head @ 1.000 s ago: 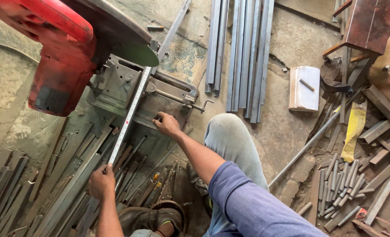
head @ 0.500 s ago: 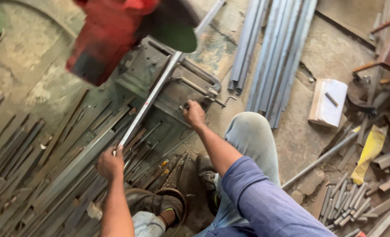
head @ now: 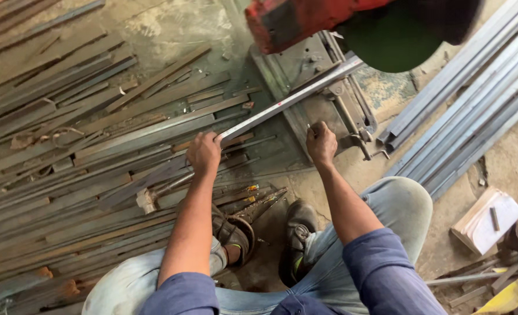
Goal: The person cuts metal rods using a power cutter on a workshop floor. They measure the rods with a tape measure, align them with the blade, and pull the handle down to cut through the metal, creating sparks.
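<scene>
My left hand (head: 203,153) grips the near end of a long grey metal bar (head: 288,100) that runs up and right into the vise of a chop saw. The saw has a red motor housing (head: 297,20) and a dark green blade guard (head: 393,44) above the bar. My right hand (head: 321,143) is closed on a part at the front of the saw's steel base (head: 305,70), beside the vise screw; what it grips is hidden by the fingers. I crouch with both shoes on the floor below my arms.
Many rusty flat bars and rods (head: 84,146) lie across the floor on the left. A bundle of long grey steel sections (head: 475,111) lies at the right. A white notepad (head: 486,220) rests on the floor lower right, with yellow scrap (head: 507,297) nearby.
The view has swung left and down, so the saw now sits at the top centre. Both hands keep their places on the bar and the saw base.
</scene>
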